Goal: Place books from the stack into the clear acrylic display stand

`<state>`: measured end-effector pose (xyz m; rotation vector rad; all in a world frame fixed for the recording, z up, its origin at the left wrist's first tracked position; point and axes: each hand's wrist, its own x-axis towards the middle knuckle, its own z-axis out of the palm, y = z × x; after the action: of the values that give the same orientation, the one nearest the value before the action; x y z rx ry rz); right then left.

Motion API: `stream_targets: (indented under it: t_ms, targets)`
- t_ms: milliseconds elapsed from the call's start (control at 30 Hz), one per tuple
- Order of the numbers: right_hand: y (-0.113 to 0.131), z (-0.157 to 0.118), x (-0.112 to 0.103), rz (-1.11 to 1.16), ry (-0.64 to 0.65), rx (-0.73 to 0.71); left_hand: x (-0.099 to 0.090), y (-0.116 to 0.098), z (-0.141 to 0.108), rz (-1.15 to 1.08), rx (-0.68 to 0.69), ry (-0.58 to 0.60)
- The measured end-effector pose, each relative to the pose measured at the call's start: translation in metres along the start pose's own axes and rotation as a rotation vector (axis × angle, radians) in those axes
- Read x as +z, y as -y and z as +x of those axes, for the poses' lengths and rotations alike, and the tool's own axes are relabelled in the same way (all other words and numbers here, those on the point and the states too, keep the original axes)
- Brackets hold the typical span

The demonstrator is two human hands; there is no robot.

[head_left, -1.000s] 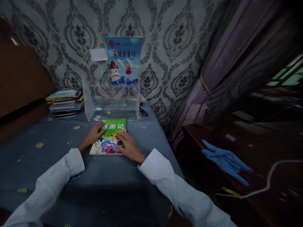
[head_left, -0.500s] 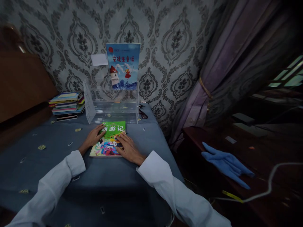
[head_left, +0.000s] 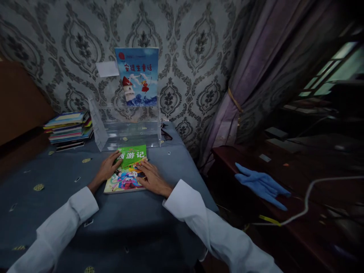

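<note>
A green children's book (head_left: 129,176) with colourful cartoon figures and white Chinese characters on its cover lies flat on the blue-grey tablecloth, just in front of a clear acrylic stand (head_left: 129,132). My left hand (head_left: 107,167) rests at the book's left edge, fingers stretched over the upper cover. On the right side of the cover lies my right hand (head_left: 153,179), its fingers extended and flat. Neither hand lifts the book. A blue picture book (head_left: 139,77) leans upright in the top of the stand, beside a blank white card (head_left: 107,69).
A stack of books (head_left: 69,129) sits left of the stand, and dark glasses (head_left: 166,134) lie behind its right side. To the right, a dark red table (head_left: 227,155) holds a blue glove (head_left: 261,185) and a white cable (head_left: 307,201). A purple curtain (head_left: 224,110) hangs behind it.
My view has turned slightly to the right, so the table and stand appear further left. Both hands stay on the green book, which lies in the same place before the stand.
</note>
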<state>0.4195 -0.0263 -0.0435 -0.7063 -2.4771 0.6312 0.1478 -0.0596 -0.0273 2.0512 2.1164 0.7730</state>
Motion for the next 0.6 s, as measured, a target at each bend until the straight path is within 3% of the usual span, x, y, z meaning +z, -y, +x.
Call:
stream_targets:
  t_ms: [167, 400, 600]
  targets:
    - [-0.01, 0.009, -0.006, 0.021, 0.002, -0.011, 0.004, 0.003, 0.0, -0.003, 0.019, 0.008]
    - [-0.028, 0.061, -0.007, -0.091, -0.007, 0.082, 0.013, 0.009, 0.001, 0.004, 0.055, -0.009]
    - [-0.065, 0.079, 0.001, -0.081, -0.17, 0.12, 0.02, 0.012, 0.001, 0.041, 0.101, -0.037]
